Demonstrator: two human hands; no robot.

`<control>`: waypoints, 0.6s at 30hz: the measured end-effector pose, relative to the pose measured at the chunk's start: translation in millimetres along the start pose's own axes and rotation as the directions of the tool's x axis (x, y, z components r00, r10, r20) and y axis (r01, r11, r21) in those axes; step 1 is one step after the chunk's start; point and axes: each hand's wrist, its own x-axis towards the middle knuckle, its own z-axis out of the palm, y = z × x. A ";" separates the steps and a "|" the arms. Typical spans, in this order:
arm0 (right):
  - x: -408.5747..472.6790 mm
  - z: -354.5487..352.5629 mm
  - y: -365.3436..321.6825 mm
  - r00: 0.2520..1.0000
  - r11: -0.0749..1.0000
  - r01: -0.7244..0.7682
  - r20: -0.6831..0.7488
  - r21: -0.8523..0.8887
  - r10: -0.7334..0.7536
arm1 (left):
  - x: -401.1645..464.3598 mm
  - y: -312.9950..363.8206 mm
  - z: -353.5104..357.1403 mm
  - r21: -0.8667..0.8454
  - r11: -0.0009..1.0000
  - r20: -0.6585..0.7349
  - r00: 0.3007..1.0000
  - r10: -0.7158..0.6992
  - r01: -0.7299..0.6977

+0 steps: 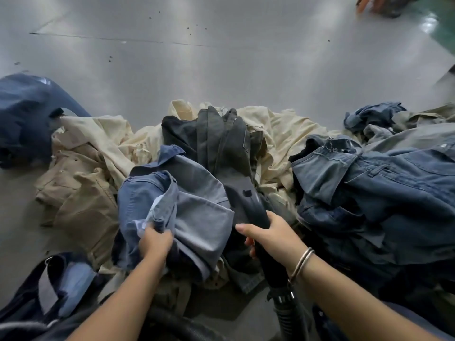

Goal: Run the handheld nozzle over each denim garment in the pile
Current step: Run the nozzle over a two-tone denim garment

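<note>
Currently both hands are busy at the pile of garments (246, 153), which lies loose on the grey counter (172, 57) (no bin or basket in view, nothing is contained). Left hand (155, 242) has its grip clenched on a bunched fold of the light blue denim garment (187, 198), at the near side of the pile. Right hand (267, 238) has its grip wrapped round the black handheld nozzle (248, 205), thumb laid across the top. Nozzle head points away from the person and lies on a dark grey garment (221, 143) at pile centre, just beside the light blue one. Black ribbed hose (289, 313) runs from the nozzle back toward the person, under the right wrist. Metal bracelet (301, 263) sits on that wrist.

Around them: cream garments (283, 134) behind and under the dark grey one, tan garments (83, 193) to the left, dark blue denim heap (384, 188) to the right, another navy piece (27, 114) far left, apart from the main pile. Dark blue fabric with a strap (56, 286) lies at lower left (cannot tell what it is).
</note>
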 end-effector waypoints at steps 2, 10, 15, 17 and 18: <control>-2.5 -0.9 -5.1 1.000 1.000 0.012 0.000 0.007 -0.012 | -10.8 32.2 -5.6 -0.399 0.895 0.221 0.968 -0.117 0.199; -32.7 -36.9 -59.0 0.887 0.878 0.460 -0.033 0.134 -0.460 | -52.3 119.0 -58.1 -0.821 0.423 0.571 0.561 0.599 0.384; -14.3 -45.0 -48.4 0.889 0.885 0.436 -0.078 -0.165 -0.452 | -16.8 63.4 -12.0 -0.014 0.980 0.269 0.943 0.195 -0.198; 1.6 -38.1 -32.7 0.901 0.866 0.357 -0.116 -0.350 -0.418 | -3.7 38.4 -5.8 0.046 0.992 0.166 0.980 0.107 -0.116; 8.8 -34.7 -24.3 0.899 0.849 0.328 -0.139 -0.414 -0.416 | -0.2 30.5 -4.0 -0.017 0.999 0.145 0.989 0.039 -0.037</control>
